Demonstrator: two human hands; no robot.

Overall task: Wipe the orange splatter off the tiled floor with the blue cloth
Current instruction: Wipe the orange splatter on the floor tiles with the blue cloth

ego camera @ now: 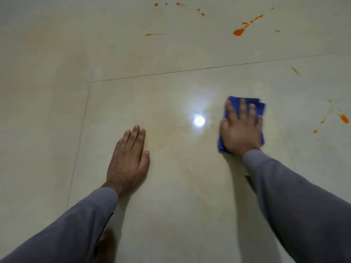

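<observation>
Nearest us, our left hand [129, 158] lies flat on the floor [57, 111] as a prop, fingers straight and close together, thumb a little apart, holding nothing. A faint orange haze [163, 141] stains the tile just beyond its fingertips, toward the light glare.

A little farther, our right hand [241, 128] presses the folded cloth [245, 103] flat to the tile. Its fingers are straight and slightly spread over the blue, not curled round an edge; the hand is blurred, so we cannot tell how the thumb sits.

To the right of the cloth, well apart from it, sit orange spots [343, 118] with thin streaks. Past the grout line [190, 72], a big blotch [238, 32] with a trailing streak and a scatter of small drops [156, 4] lie untouched, so we judge most of the job still ahead.

Risks, as we see them:
- The haze suggests the cloth can smear paint thin instead of lifting it; a loaded face would spread it further.
- With only flat pressure, the fold could slip or open under the palm.
- Reaching for the far blotch shifts weight onto the left hand, which could slide on the glossy tile.
- A sleeve might drag through wet spots.
</observation>
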